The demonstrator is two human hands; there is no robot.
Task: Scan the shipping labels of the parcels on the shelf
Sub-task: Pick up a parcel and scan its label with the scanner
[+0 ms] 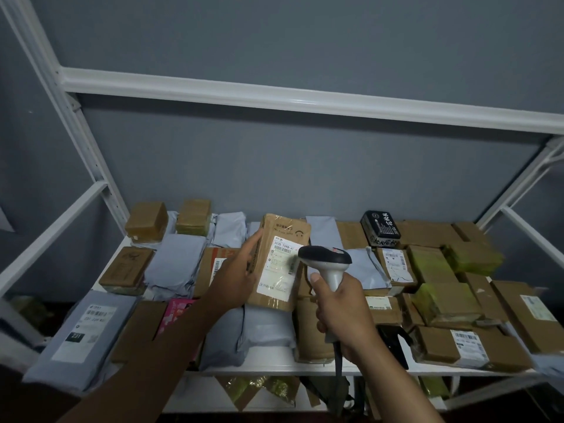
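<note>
The left hand (236, 277) grips a flat brown cardboard parcel (276, 264) by its left edge, fingers curled round the side, and holds it tilted up above the shelf (274, 366) so its white shipping label (282, 267) faces the person. The right hand (341, 312) is wrapped round the grip of a handheld barcode scanner (328, 264), whose dark head sits just beside the label's right edge, pointing at it – close enough, I judge, for a read. Lifting the parcel clear of the pile looks deliberate: it frees the label from its neighbours and squares it to the scanner.

Below, the shelf is packed with other parcels – grey poly mailers (174, 264), taped brown boxes (436, 264), a black printed box (380, 227) at the back. Several show labels face up; others show none, so those may need turning. A grey mailer (82, 331) with a label lies at the front left corner.
</note>
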